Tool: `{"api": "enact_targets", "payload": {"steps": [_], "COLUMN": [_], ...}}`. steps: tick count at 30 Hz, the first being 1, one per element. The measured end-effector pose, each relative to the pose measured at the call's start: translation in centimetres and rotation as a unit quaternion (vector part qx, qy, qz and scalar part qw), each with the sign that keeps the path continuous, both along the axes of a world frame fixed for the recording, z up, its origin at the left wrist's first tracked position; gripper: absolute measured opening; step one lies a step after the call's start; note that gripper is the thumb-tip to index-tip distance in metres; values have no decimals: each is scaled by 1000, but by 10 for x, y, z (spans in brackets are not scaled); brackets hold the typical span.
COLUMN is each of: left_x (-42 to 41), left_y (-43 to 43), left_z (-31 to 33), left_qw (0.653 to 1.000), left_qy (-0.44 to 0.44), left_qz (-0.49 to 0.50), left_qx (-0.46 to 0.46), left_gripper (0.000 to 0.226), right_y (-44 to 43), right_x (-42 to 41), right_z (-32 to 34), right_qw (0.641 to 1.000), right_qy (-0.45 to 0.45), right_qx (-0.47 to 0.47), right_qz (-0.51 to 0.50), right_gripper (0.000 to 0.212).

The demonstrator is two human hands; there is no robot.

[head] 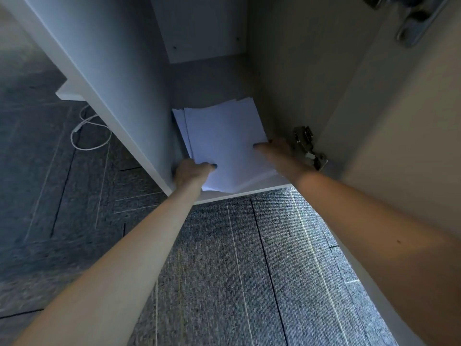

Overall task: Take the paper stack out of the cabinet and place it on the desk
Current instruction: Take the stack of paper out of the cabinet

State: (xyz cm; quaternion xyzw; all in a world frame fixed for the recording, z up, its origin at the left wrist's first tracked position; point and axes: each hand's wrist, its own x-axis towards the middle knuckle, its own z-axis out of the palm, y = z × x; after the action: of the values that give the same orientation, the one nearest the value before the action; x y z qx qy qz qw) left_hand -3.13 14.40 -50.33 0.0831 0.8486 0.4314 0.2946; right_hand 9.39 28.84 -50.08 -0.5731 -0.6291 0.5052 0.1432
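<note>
The paper stack (pixel 222 143) lies on the cabinet floor (pixel 209 81), left hand (pixel 190 172) clamped at seven o'clock, right hand (pixel 279 153) fingers together at three; lifting out and desk placement remain.

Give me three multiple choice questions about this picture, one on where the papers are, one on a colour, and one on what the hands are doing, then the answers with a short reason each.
1. Where is the paper stack?
A. on the cabinet's bottom shelf
B. on the carpet
C. on a desk

2. What colour is the cable on the floor?
A. red
B. white
C. black

3. What are the hands doing?
A. both hang free of the papers
B. only the right hand touches them
C. both touch the stack

Answers:
1 A, the stack lies inside the open cabinet, its near edge at the shelf's front lip.
2 B, the looped cable shows white against the dark carpet.
3 C, the left hand grips the near left corner with the thumb on top, and the right hand rests on the right edge.
</note>
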Motion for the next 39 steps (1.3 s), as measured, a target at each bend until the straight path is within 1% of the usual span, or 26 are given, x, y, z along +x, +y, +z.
{"api": "enact_targets", "payload": {"steps": [1,3,4,5,6,7,9,10,12,13,16,19,21,27,31,34,37,39], "left_x": [1,-2,-3,-3,-5,-6,-5,-3,1,4,17,33,44,82,124,152,172,185], "left_y": [-2,-8,-13,-18,-22,-25,-27,-27,-28,-31,-48,-66,-79,-127,-180,-220,-249,-262], "left_z": [3,5,7,8,7,7,8,12,23,31,68,108,140,253,336,391,443,474], "left_qw": [998,983,971,962,959,958,967,974,985,987,990,987,987,980,975,971,970,969], "left_qy": [-31,-147,-205,-245,-263,-269,-245,-214,-154,-139,-122,-147,-151,-194,-220,-237,-243,-247], "left_qz": [29,64,60,52,39,26,14,15,12,6,2,0,-4,-14,-15,-20,-13,-4], "left_qx": [41,94,103,106,101,92,71,68,75,75,72,65,53,32,12,-3,-6,6], "left_gripper": [42,20,11,8,11,24,52,57,55,54,44,43,45,46,46,49,54,55], "right_y": [-2,-7,-8,-10,-12,-15,-17,-18,-27,-32,-53,-76,-93,-144,-198,-238,-267,-282], "right_x": [3,7,9,11,13,14,14,14,17,20,32,53,69,116,158,190,216,229], "right_z": [1,5,5,8,10,14,18,20,33,41,78,121,151,269,358,423,477,504], "right_qw": [999,993,990,990,993,995,995,994,985,978,955,939,936,958,967,967,967,967], "right_qy": [47,117,137,138,116,88,25,-13,-82,-114,-179,-241,-244,-220,-205,-211,-216,-208], "right_qx": [-8,-29,-29,-15,5,30,59,76,114,134,192,206,216,138,106,87,81,93], "right_qz": [-4,-7,1,14,25,35,70,83,100,110,142,134,137,119,109,110,110,111], "right_gripper": [40,45,48,46,43,41,40,40,40,39,37,39,38,32,19,28,27,28]}}
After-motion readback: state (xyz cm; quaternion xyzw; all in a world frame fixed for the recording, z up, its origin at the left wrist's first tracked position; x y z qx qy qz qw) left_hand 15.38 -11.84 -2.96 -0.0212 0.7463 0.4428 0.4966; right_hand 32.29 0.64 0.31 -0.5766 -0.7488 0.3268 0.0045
